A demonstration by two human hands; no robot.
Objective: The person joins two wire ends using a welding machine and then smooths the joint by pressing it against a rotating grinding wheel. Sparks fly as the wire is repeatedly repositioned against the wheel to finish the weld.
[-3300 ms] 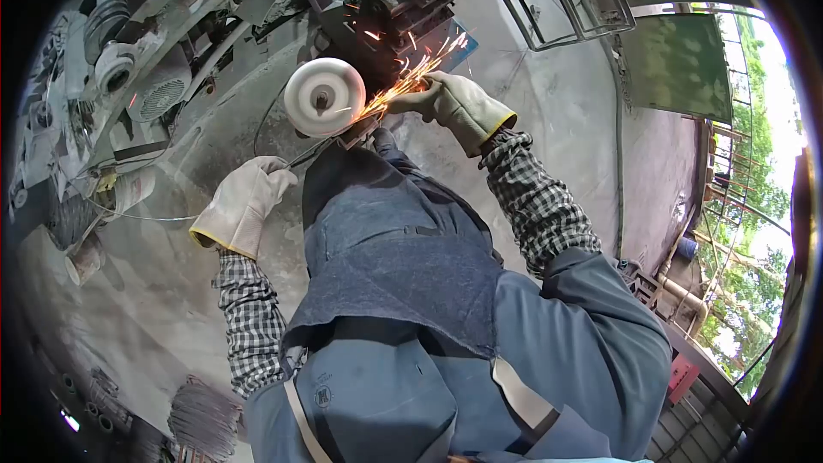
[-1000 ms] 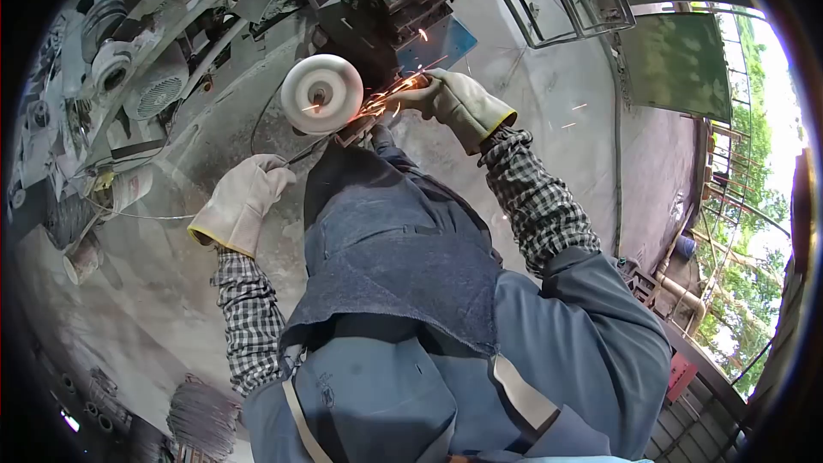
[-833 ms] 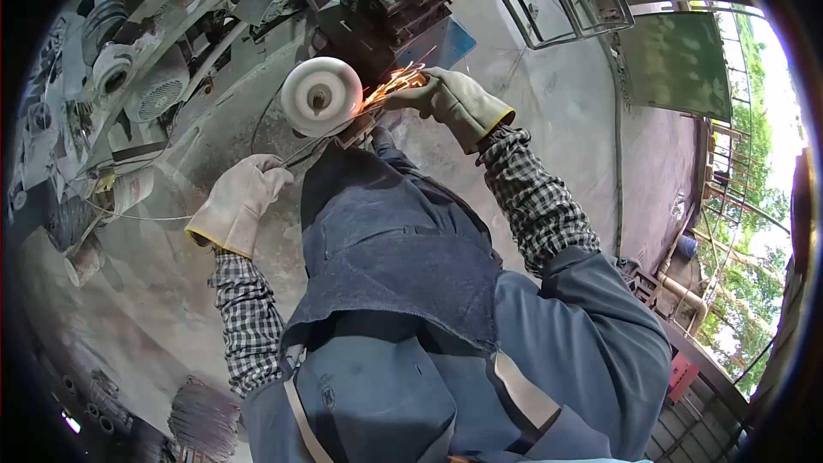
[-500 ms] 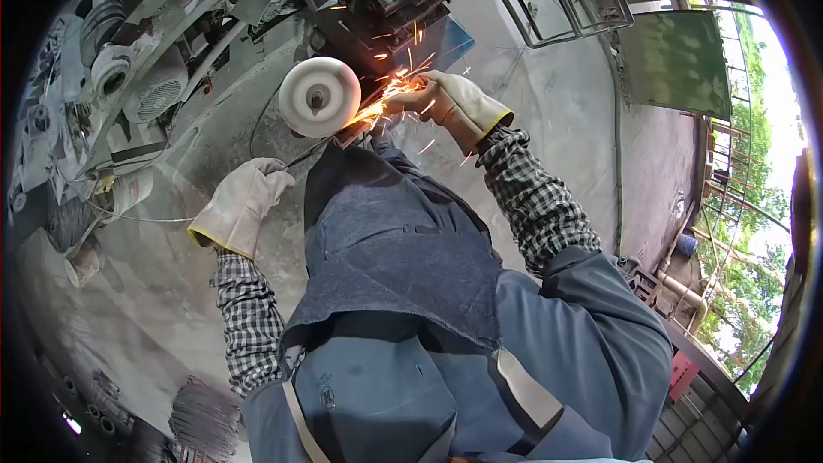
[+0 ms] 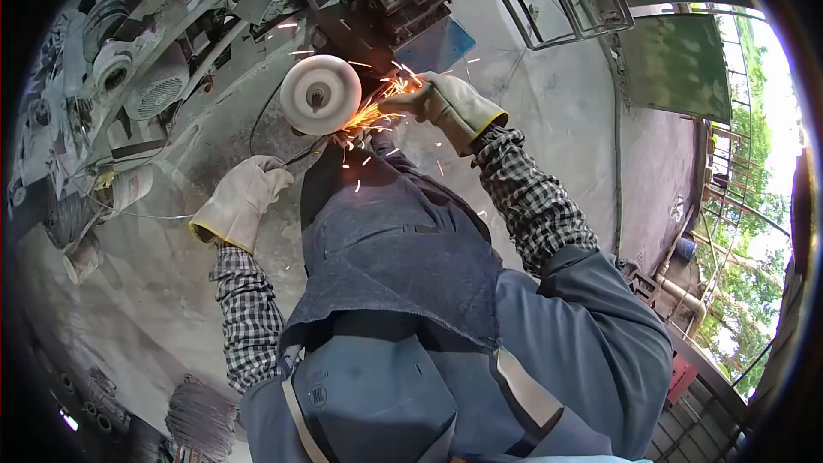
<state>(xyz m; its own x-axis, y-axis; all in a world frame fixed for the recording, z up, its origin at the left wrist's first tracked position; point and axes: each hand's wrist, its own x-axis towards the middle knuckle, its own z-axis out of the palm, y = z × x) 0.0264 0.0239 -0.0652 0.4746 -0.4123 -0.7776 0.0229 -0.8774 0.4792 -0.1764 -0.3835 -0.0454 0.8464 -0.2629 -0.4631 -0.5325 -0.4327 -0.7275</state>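
Head view: I note the left hand (image 5: 244,199), gloved, closed around the near end of a thin metal rod (image 5: 310,149). The right hand (image 5: 441,103), also gloved, is clenched on the rod's far end, though the glove hides the exact contact. The rod passes under the white grinding wheel (image 5: 320,94) and touches its lower right edge. There, sparks (image 5: 370,116) scatter over the blue apron (image 5: 394,240). A grey motor (image 5: 154,90) sits well left of the wheel.
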